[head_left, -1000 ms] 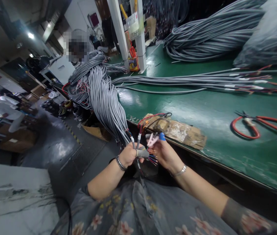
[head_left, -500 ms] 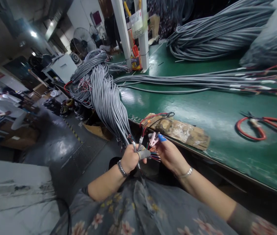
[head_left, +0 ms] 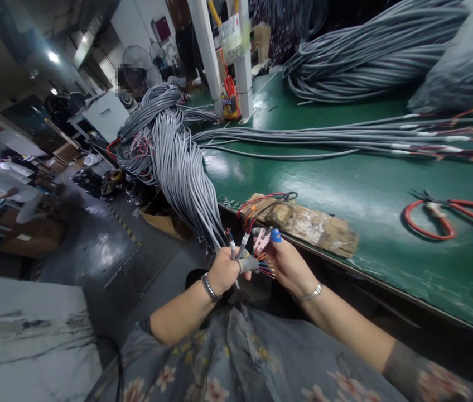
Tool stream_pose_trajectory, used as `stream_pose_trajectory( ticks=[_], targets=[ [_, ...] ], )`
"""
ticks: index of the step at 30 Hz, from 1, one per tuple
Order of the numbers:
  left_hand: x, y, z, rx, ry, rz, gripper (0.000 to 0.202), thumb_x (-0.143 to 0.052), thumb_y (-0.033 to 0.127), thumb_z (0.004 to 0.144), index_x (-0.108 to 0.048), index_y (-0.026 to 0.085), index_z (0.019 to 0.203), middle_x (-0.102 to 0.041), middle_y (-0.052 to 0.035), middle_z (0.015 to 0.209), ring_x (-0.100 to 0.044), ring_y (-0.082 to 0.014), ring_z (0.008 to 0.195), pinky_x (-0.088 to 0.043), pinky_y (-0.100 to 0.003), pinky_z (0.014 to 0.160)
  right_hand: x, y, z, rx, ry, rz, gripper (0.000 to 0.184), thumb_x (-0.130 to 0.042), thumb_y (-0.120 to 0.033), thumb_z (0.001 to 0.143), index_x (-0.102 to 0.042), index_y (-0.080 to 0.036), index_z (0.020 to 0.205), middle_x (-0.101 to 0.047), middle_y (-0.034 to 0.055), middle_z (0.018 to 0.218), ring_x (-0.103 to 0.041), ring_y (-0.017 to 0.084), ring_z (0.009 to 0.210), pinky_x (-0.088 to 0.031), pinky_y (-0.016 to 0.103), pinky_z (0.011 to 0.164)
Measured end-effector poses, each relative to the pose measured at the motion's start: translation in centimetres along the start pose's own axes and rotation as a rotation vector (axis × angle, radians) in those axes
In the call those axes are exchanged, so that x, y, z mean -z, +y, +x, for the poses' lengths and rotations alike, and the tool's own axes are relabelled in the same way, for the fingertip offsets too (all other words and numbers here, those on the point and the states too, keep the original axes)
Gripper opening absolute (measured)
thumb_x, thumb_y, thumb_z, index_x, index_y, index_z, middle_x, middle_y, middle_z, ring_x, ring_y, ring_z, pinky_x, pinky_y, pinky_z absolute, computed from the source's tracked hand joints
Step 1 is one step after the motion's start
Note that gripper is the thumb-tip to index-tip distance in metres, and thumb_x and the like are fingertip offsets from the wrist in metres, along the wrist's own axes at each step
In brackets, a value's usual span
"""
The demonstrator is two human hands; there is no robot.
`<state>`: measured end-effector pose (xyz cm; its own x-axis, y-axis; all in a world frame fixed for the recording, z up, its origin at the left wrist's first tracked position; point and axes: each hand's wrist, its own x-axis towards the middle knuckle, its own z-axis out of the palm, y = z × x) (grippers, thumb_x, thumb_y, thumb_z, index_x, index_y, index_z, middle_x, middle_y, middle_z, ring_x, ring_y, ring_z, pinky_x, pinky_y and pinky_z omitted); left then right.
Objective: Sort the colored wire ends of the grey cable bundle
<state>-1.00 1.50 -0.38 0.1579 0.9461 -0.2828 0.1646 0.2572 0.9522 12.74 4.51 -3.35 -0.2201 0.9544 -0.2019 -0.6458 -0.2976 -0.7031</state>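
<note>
My left hand is closed round the ends of grey cables, a grey cot on one fingertip. Those cables hang from a thick grey cable bundle draped over the bench edge. My right hand, with a blue cot on one fingertip, pinches thin coloured wires that fan out from a cable end between both hands. A small pink part sits by my right fingertips. Both hands are in front of the green bench, just below a worn cardboard pad.
Red-handled pliers lie on the bench at right. Long grey cables with stripped ends run across the bench, and a big coil lies at the back. White posts stand at the far edge. Another person is behind the bundle.
The hands have stayed together with small finger shifts on the wires. The view has swung slightly, and a person behind the bundle is in view again.
</note>
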Motion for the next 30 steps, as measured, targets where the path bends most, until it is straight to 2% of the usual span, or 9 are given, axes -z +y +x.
stream_pose_trajectory(
  ticks=[8, 13, 17, 22, 24, 27, 30],
  targets=[
    [0.3, 0.5, -1.1, -0.022, -0.001, 0.013, 0.038, -0.068, 0.042, 0.067, -0.056, 0.015, 0.045, -0.052, -0.0001, 0.042, -0.043, -0.0085, 0.043, -0.034, -0.023, 0.049, 0.2, -0.2, -0.3, -0.086, -0.034, 0.078, 0.041, -0.069, -0.064, 0.067, -0.069, -0.023, 0.074, -0.067, 0.0016, 0.071, -0.057, 0.016, 0.061, -0.048, 0.028, 0.055],
    [0.5, 1.0, -2.0, -0.002, 0.034, 0.018, 0.037, -0.069, 0.045, 0.066, -0.057, 0.015, 0.048, -0.054, -0.0011, 0.042, -0.044, -0.0088, 0.042, -0.034, -0.023, 0.048, 0.2, -0.5, -0.6, -0.112, -0.058, 0.089, 0.036, -0.078, -0.054, 0.063, -0.072, -0.022, 0.080, -0.066, 0.0002, 0.070, -0.055, 0.013, 0.060, -0.047, 0.025, 0.054],
    [0.2, 0.8, -1.7, -0.020, 0.067, -0.016, 0.037, -0.069, 0.046, 0.066, -0.058, 0.014, 0.048, -0.054, -0.0016, 0.043, -0.043, -0.0085, 0.042, -0.032, -0.023, 0.047, 0.2, -0.5, -0.7, -0.075, -0.034, 0.051, 0.034, -0.077, -0.050, 0.066, -0.073, -0.020, 0.083, -0.065, 0.0002, 0.067, -0.054, 0.012, 0.057, -0.046, 0.025, 0.053],
    [-0.6, 0.6, -1.0, -0.056, 0.123, -0.087, 0.039, -0.068, 0.047, 0.066, -0.058, 0.015, 0.048, -0.054, -0.0011, 0.044, -0.042, -0.0086, 0.044, -0.032, -0.024, 0.049, 0.2, -0.7, -0.7, -0.129, -0.058, 0.060, 0.036, -0.074, -0.053, 0.067, -0.072, -0.021, 0.083, -0.066, 0.0017, 0.069, -0.056, 0.015, 0.059, -0.045, 0.027, 0.053],
    [-0.9, 0.7, -0.8, -0.074, 0.146, -0.082, 0.038, -0.068, 0.046, 0.067, -0.057, 0.015, 0.048, -0.053, -0.0007, 0.044, -0.042, -0.0087, 0.045, -0.032, -0.024, 0.050, 0.1, -0.6, -0.7, -0.092, -0.040, 0.023, 0.038, -0.075, -0.057, 0.065, -0.070, -0.021, 0.077, -0.065, 0.0013, 0.066, -0.054, 0.015, 0.058, -0.044, 0.028, 0.053],
    [-1.1, 0.5, -0.7, -0.091, 0.169, -0.057, 0.037, -0.068, 0.043, 0.069, -0.057, 0.015, 0.047, -0.052, 0.0001, 0.043, -0.041, -0.0088, 0.046, -0.032, -0.024, 0.051, 0.2, -0.3, -0.8, 0.089, 0.078, -0.119, 0.041, -0.076, -0.060, 0.062, -0.063, -0.021, 0.061, -0.057, -0.0018, 0.055, -0.046, 0.013, 0.052, -0.039, 0.027, 0.052],
    [-1.3, 0.1, -0.5, -0.098, 0.173, -0.071, 0.033, -0.068, 0.040, 0.070, -0.058, 0.016, 0.049, -0.053, 0.0005, 0.044, -0.042, -0.0093, 0.047, -0.033, -0.024, 0.052, 0.4, 0.1, -0.7, 0.231, 0.182, -0.256, 0.047, -0.070, -0.068, 0.062, -0.061, -0.022, 0.057, -0.057, -0.0012, 0.055, -0.045, 0.014, 0.052, -0.038, 0.028, 0.053]
  ],
)
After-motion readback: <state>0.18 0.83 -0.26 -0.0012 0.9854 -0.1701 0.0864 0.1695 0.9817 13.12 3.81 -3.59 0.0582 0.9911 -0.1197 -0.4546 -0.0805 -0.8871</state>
